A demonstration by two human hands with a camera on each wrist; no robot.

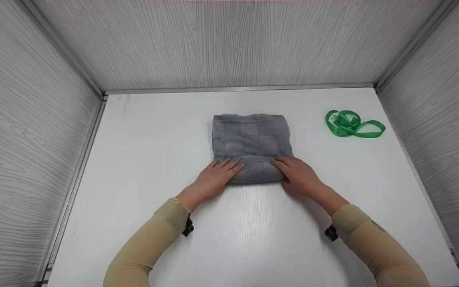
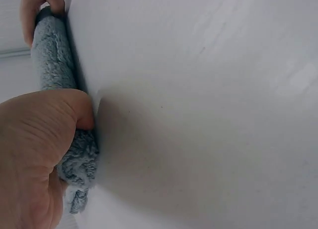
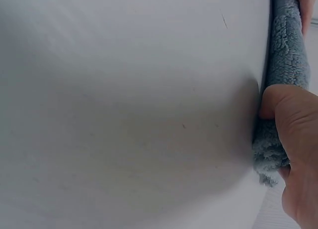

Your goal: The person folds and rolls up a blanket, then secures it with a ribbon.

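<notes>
A grey checked towel (image 1: 249, 137) lies on the white table, its near end turned over into a thick roll. My left hand (image 1: 215, 177) grips the left end of the roll, fingers over the top and thumb against the near side. At the right end, my right hand (image 1: 301, 177) holds the roll the same way. In the left wrist view the fluffy towel roll (image 2: 53, 55) passes under the thumb, with layers showing at its end. The right wrist view shows the towel (image 3: 288, 50) between thumb and fingers, close along the table.
A loosely looped green ribbon (image 1: 369, 133) lies on the table (image 1: 142, 159) to the right of the towel. Grey wood-grain panels (image 1: 229, 44) stand at the back and both sides, with metal rails along the table's edges.
</notes>
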